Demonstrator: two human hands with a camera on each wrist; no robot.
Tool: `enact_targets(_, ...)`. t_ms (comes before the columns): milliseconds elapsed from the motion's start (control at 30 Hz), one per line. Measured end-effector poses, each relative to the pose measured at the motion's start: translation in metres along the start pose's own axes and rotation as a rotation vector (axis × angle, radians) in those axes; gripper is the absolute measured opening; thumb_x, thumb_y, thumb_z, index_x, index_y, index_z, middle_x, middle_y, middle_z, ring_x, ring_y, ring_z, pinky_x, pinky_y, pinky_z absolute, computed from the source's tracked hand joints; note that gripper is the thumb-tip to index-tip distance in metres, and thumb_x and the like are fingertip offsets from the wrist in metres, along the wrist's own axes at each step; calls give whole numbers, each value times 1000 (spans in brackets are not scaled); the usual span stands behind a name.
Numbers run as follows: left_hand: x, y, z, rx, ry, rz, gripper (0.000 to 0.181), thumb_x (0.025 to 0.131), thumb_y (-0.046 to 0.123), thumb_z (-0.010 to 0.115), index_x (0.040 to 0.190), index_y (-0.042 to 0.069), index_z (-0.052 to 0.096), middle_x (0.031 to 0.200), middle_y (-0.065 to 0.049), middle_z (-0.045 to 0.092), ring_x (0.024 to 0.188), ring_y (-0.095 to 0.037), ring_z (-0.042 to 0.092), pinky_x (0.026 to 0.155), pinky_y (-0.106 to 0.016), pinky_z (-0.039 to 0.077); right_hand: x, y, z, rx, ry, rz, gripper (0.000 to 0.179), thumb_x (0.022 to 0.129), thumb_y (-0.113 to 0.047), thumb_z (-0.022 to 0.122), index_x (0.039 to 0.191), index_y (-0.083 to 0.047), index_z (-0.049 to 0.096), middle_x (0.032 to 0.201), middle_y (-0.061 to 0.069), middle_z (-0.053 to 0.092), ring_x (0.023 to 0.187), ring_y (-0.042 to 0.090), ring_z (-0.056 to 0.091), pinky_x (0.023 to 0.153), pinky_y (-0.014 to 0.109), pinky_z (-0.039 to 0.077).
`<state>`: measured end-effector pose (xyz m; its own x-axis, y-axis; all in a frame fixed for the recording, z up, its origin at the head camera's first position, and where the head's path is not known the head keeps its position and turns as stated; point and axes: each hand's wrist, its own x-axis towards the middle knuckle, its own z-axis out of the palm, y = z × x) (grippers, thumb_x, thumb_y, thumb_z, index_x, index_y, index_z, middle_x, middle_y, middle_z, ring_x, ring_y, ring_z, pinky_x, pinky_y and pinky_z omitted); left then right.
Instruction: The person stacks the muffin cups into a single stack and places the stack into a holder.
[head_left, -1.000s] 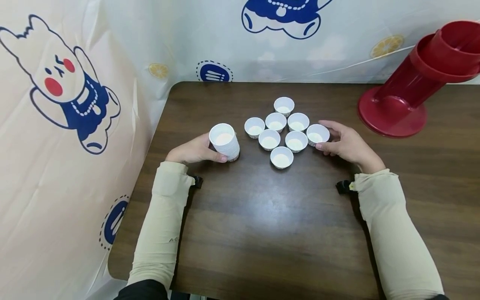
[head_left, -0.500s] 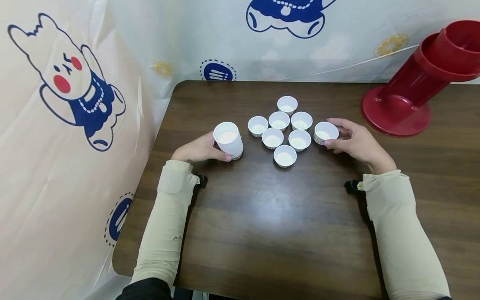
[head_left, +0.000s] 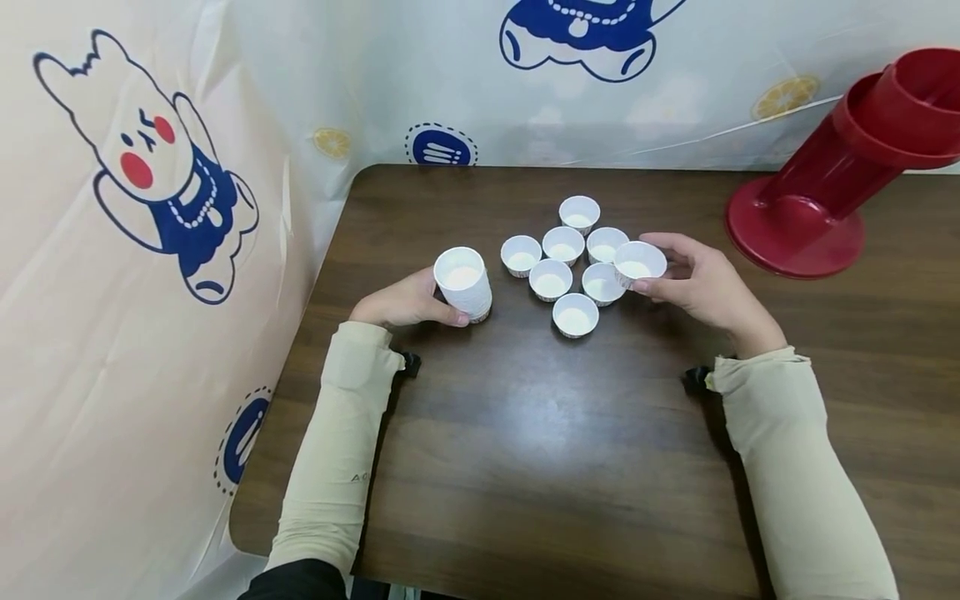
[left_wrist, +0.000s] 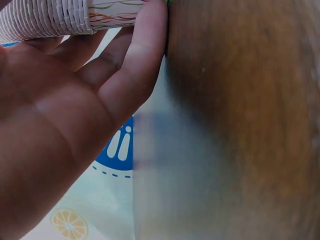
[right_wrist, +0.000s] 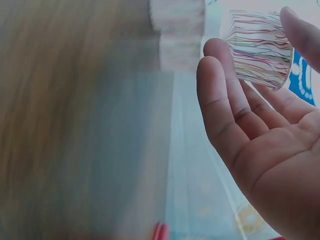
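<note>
Presently, the right hand (head_left: 703,287) pinches one paper cup (head_left: 640,262) at the right edge of the cup group (head_left: 563,245), which stands on the worktop (head_left: 525,450). Left of this group, the left hand (head_left: 405,302) grips a stack of cups (head_left: 467,293).

White round paper cups (right_wrist: 262,52): matt, finely pleated. White cylindrical paper-cup stack (left_wrist: 47,21): closely ribbed. Dark brown wood-grain table (head_left: 562,483): smooth, softly shining. Red cylindrical plastic tube (head_left: 834,177): glossy, smooth. Cream cloth sleeves (head_left: 330,450): matt, wrinkled. Pale printed sheet backdrop (head_left: 97,400): creased.
</note>
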<state>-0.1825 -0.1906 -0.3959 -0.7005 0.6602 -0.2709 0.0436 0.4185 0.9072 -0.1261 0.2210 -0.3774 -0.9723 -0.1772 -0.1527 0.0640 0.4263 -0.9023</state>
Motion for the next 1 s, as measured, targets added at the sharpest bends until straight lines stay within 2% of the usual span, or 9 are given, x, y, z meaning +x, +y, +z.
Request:
enact_targets(300,0,4,0,26,16,-16,80,80,4,84,146,1,40,136,-14,54,126,-28,48,113,-46,26,0,-24,27,7,-29,-64,64,87,-15,81,144,-11,53,121,11,62,99,18,64,80,22,51)
enact_targets(567,-1,4,2,26,16,-19,79,80,6,84,145,1,41,136,-14,55,125,-28,48,112,-45,28,4,-40,47,58,-84,-120,64,87,-14,82,144,-10,53,117,11,62,90,20,66,76,25,52)
enact_targets(767,0,4,2,32,20,-18,78,79,6,84,145,2,42,135,-13,56,125,-27,49,112,-45,29,10,-51,59,127,-123,-139,61,87,-10,80,143,-9,54,116,11,59,80,29,66,66,31,55)
enact_targets(867,0,5,2,39,22,-17,79,79,7,85,145,2,42,135,-13,56,125,-27,49,112,-45,29,14,-57,67,137,-131,-159,60,87,-9,80,141,-9,55,114,11,60,79,34,66,63,33,55)
enact_targets(1000,1,3,3,42,22,-12,78,80,7,85,145,2,42,134,-13,56,124,-26,50,111,-44,30,17,-67,77,153,-153,-179,60,87,-10,80,142,-10,54,111,13,63,82,34,68,65,37,56)
